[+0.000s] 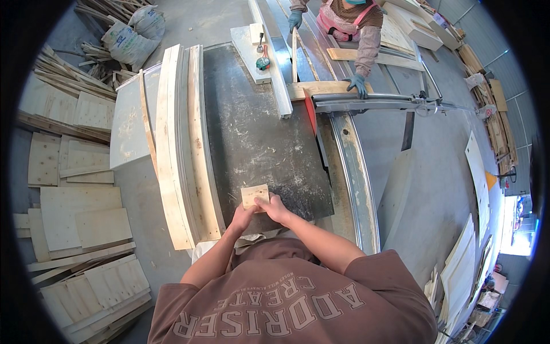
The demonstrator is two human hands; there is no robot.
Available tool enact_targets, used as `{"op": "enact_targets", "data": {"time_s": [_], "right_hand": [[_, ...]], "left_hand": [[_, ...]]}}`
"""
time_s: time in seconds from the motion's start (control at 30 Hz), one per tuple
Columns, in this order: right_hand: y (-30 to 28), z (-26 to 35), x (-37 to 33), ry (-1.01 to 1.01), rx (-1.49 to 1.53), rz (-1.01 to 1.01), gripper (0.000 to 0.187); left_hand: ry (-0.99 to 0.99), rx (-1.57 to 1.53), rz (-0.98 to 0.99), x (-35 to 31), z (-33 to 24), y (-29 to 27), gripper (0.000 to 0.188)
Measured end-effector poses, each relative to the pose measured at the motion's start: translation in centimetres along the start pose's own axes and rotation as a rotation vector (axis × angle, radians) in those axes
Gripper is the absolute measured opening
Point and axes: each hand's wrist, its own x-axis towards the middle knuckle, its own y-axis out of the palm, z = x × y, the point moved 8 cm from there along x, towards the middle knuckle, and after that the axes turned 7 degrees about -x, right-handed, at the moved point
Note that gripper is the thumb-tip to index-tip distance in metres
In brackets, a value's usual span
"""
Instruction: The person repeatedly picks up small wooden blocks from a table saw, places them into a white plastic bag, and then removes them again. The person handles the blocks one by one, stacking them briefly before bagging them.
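Note:
Close to my body, at the near edge of a dark metal saw table [252, 132], I hold a small pale wooden block [252, 194] with a knot in it. My left hand [244, 217] is closed on its near left side. My right hand [274, 209] grips the near right side, its thumb lying on top of the block. The fingers beneath are partly hidden. Sawdust and scratches mark the table beyond the block.
Long wooden planks [177, 143] lie stacked along the table's left side. A red upright guard [310, 112] stands near a metal rail fence [366, 103]. Across it, a co-worker's gloved hand [357, 86] rests on a board [321, 88]. Plywood piles [80, 218] cover the left floor.

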Motion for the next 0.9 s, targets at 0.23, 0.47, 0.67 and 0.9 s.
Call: {"op": "enact_targets", "data": {"time_s": [0.23,0.47,0.67,0.9], "right_hand": [[-0.2,1.1,-0.5,-0.008,-0.012,0.006,0.053],[-0.3,1.0,-0.2,-0.027,-0.027,0.001,0.056],[-0.3,0.7,-0.3,-0.015,-0.025,0.0,0.056],[-6.6,4.0,-2.0,-0.069,-0.536,-0.47,0.049]], "left_hand": [[-0.006,0.003,0.019,-0.2,-0.4,0.1,0.047],[-0.027,0.0,0.009,-0.4,-0.6,0.2,0.048],[-0.028,0.003,0.006,-0.5,-0.9,0.3,0.049],[-0.025,0.035,0.034,-0.2,-0.1,0.0,0.048]]}}
